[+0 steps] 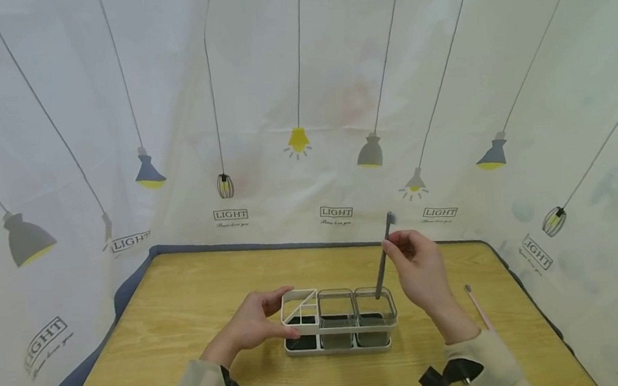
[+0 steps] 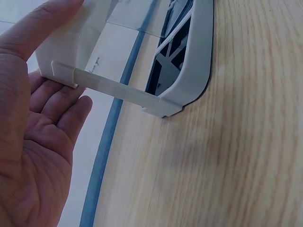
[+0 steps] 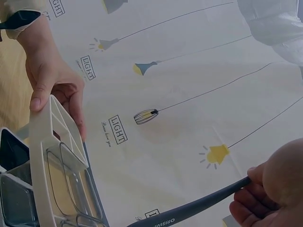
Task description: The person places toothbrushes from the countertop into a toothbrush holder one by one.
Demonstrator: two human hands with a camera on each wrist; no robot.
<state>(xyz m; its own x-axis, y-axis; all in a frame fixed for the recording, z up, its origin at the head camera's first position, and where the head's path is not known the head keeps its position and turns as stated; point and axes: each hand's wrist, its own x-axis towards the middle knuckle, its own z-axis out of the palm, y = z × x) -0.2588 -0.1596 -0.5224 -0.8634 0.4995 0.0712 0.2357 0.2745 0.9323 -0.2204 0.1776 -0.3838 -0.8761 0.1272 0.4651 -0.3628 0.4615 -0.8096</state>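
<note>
A white toothbrush holder (image 1: 339, 330) stands on the wooden table, with a divided section (image 1: 304, 308) at its left and two clear cups at its right. My left hand (image 1: 256, 321) grips its left end, thumb at the front and fingers behind. In my right hand (image 1: 422, 269), thumb and fingers pinch a dark grey toothbrush (image 1: 383, 267), bristle head up. The brush leans slightly, its lower end at the mouth of the rightmost cup (image 1: 376, 313); how deep it reaches I cannot tell. Pale lettering marks the brush handle (image 3: 203, 202) in the right wrist view.
A pink toothbrush (image 1: 480, 308) lies on the table to the right, partly hidden by my right forearm. White sheeting (image 1: 255, 87) printed with hanging lamps surrounds the table (image 1: 212, 281) at the back and sides. A dark blue band runs along the table's far edge.
</note>
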